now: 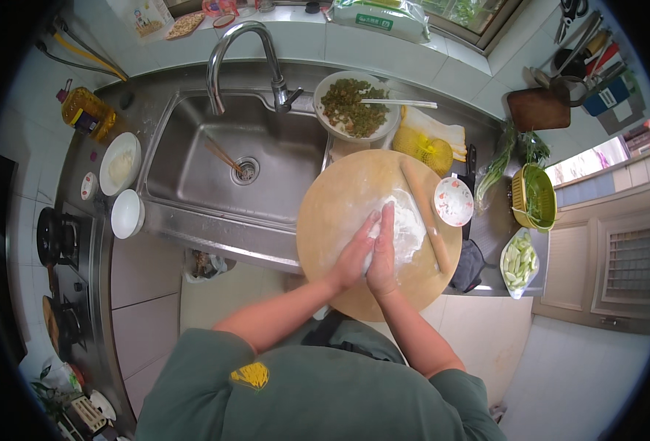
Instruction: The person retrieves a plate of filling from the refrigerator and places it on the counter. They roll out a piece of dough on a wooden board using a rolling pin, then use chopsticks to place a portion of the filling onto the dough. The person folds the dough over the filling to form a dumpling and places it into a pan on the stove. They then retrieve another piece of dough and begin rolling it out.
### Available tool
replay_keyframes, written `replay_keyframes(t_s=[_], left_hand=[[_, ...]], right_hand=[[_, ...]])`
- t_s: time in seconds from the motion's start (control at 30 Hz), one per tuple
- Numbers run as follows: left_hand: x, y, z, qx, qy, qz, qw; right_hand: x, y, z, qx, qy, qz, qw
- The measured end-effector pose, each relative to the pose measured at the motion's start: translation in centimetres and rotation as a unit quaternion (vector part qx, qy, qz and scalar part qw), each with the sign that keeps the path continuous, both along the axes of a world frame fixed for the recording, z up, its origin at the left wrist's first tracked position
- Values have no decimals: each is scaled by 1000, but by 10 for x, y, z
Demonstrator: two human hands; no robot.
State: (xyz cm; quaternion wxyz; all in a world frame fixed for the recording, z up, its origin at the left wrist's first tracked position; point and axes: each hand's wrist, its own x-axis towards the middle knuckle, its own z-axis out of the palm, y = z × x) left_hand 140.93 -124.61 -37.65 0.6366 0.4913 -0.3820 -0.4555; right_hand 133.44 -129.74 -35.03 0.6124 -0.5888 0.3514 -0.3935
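Note:
Over a round wooden board (330, 193), my left hand (352, 256) and my right hand (383, 258) are pressed palm to palm, fingers pointing away from me. White dough (367, 264) shows in the gap between them; most of it is hidden by the palms. A heap of white flour (409, 231) is spread on the board just right of my hands. Beyond the flour lies a wooden rolling pin (425, 215), slanting along the board's right side. A small floral bowl (454, 202) with white residue stands by the board's right edge.
Left of the board is a steel sink (193, 154) with chopsticks in it, under a faucet (278, 91). A bowl of chopped filling (355, 107) stands behind the board. To the right are a black-handled knife (471, 160), a yellow basket (534, 198) and sliced greens on a dish (519, 262).

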Motion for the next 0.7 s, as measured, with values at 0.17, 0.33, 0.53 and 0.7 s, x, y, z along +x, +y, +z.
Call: replay_keyframes(t_s=[0.17,0.33,0.53,0.7], left_hand=[[-4,-3,37,-77,-125,-8,989],[-10,-7,59,-46,-231,-17,972],[3,-19,79,-7,-159,-72,985],[35,-28,111,2,-415,4,910]], right_hand=[[-6,0,12,16,-37,11,999],[-10,-4,25,92,-118,29,988],[-16,-28,42,322,-437,100,834],[-14,-24,57,379,-490,154,770]])
